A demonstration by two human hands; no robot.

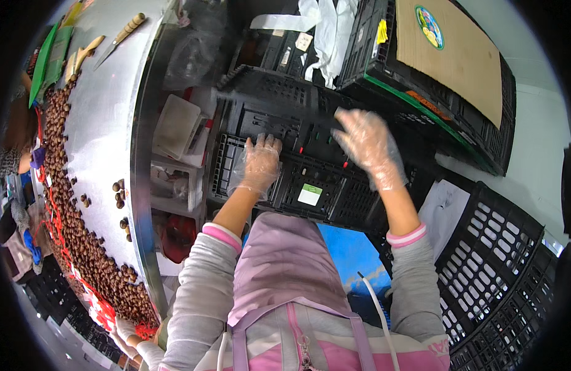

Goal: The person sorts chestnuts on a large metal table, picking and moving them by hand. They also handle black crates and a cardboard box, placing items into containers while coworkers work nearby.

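A black plastic folding crate (359, 197) with slotted panels lies before me, just beyond my lilac apron. Two small red tabs and a green-and-white label (310, 194) show on it. My left hand (260, 162), in a clear plastic glove, rests palm down on the crate's left part with its fingers spread. Slightly blurred, my right hand (371, 141), gloved alike, is raised over the crate's right side. Its fingers are apart and I see nothing held in them.
Left, a steel table (102, 120) bears a heap of brown nuts (88, 246), a wooden-handled knife (123, 35) and red netting. Co-workers' gloved hands show beyond. Cardboard-topped crates (452, 60) stand far right; perforated black crates (487, 259) stand near right. White tubs (176, 127) sit below the table.
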